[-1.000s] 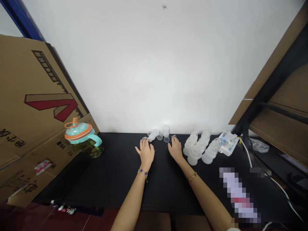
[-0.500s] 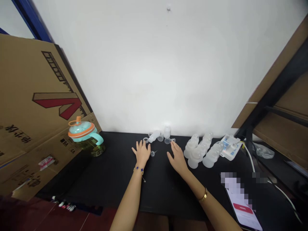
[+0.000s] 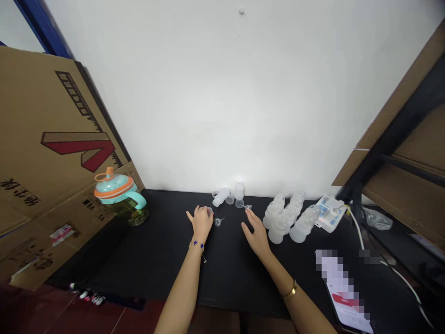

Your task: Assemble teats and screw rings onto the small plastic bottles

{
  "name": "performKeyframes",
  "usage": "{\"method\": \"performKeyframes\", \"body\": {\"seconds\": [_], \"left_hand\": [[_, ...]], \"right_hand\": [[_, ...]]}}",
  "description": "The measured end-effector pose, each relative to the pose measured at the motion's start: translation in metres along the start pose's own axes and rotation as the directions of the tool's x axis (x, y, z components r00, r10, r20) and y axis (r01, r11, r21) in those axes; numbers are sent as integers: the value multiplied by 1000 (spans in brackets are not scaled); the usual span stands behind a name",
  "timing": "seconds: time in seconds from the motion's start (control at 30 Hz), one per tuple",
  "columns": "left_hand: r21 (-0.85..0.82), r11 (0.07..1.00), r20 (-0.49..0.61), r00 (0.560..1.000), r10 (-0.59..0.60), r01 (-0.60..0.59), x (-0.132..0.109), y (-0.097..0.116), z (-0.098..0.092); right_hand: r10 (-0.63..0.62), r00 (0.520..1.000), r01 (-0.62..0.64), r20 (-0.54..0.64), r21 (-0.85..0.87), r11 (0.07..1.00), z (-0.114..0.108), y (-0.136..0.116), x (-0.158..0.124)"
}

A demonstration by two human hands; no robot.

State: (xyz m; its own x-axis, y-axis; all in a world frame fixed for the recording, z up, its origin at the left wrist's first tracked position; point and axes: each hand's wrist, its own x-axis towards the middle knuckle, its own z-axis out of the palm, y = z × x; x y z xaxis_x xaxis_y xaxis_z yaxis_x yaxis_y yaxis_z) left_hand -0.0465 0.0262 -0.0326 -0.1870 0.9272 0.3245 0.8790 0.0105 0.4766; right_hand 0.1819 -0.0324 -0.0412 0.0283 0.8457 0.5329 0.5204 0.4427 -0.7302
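Observation:
My left hand (image 3: pixel 201 224) is curled over a small clear plastic cap (image 3: pixel 210 211), which is partly hidden by the fingers. My right hand (image 3: pixel 257 235) has its fingers stretched out, with the fingertips at a small clear funnel (image 3: pixel 248 207). Another clear funnel (image 3: pixel 218 222) lies between the hands. Behind them, a translucent white bottle (image 3: pixel 221 197) is on its side, with a clear cap (image 3: pixel 230 199) beside it. A second bottle (image 3: pixel 239 190) stands upright near the wall, and a further clear cap (image 3: pixel 239 203) sits in front of it.
Several translucent bottles (image 3: pixel 281 223) stand grouped right of my right hand. Beyond them are a white box with a cable (image 3: pixel 332 212) and a phone (image 3: pixel 342 292). A jug with a turquoise handle (image 3: pixel 121 197) stands left, beside a large cardboard box (image 3: pixel 45 162).
My left hand's spread fingers have curled over the clear cap and drawn it nearer. The funnel at my right fingertips has shifted slightly toward me. The view has moved a little.

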Motion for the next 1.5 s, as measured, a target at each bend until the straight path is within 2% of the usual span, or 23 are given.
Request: {"method": "performKeyframes", "body": {"seconds": [0.07,0.13,0.17,0.2,0.27,0.3,0.37,0.43,0.47,0.6,0.73,0.93,1.07,1.3,1.5], "left_hand": [[-139,990,-65,998,-8,-1,0,3,-5],[-399,917,-75,996,-39,6,-1,8,-10],[-570,822,-43,998,-49,16,-1,12,-12],[-737,673,7,998,-67,50,-2,17,-13],[-934,309,175,984,-38,178,-6,27,-14],[-956,155,252,968,7,248,-8,33,-14],[-929,-64,357,927,114,365,-14,42,-13],[-878,-201,406,898,168,435,-19,49,-12],[-857,-239,421,888,185,456,-21,51,-11],[-812,-302,439,864,246,499,-25,53,-11],[-781,-342,466,853,236,522,-25,51,-10],[-686,-398,627,772,102,609,-21,49,-12],[-654,-405,651,748,128,639,-22,51,-17],[-563,-461,694,695,186,686,-22,52,-19],[-543,-431,719,665,205,720,-22,53,-17]], "right_hand": [[47,999,-46,-3,81,996,-1,-2,-1],[110,994,-110,13,209,972,-2,-4,0],[159,987,-163,38,302,939,-2,-5,0],[205,976,-219,77,396,892,-2,-6,0],[274,951,-307,144,535,787,-2,-8,1],[301,939,-340,166,585,736,-2,-9,1],[352,917,-383,187,658,648,-4,-12,2],[397,896,-408,198,719,563,-7,-15,3],[411,887,-416,210,750,515,-8,-17,3],[432,863,-434,262,824,365,-16,-23,5],[457,839,-451,296,847,280,-15,-20,5],[504,826,-455,250,824,337,-9,-12,4],[510,826,-458,241,814,357,-9,-12,4],[502,813,-487,296,818,307,-11,-15,4],[510,802,-518,312,789,332,-11,-16,6]]}}
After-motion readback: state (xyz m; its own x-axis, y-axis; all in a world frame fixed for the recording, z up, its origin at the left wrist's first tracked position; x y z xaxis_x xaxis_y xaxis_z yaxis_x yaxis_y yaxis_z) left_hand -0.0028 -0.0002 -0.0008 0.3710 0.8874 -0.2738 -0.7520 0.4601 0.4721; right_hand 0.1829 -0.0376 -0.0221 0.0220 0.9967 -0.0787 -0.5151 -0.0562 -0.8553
